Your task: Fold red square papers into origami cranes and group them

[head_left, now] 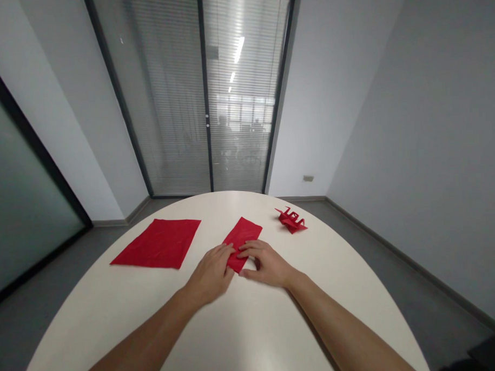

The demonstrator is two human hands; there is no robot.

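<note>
A folded red sheet of paper [243,230] lies slantwise on the table in front of me, longer than it is wide. My left hand [210,273] is closed on its left near edge, fingers resting on top and thumb by the near corner. From the right, my right hand [268,262] holds the same paper, its curved fingers pressing on the surface and its thumb at the near end. The fingertips of both hands almost meet. Part of the paper's near end is hidden under them.
A larger flat red paper sheet [158,244] lies to the left on the round white table [228,337]. Several folded red paper cranes [292,221] sit bunched together near the far right edge. Beyond the table stand a glass partition with blinds [175,112] and grey walls.
</note>
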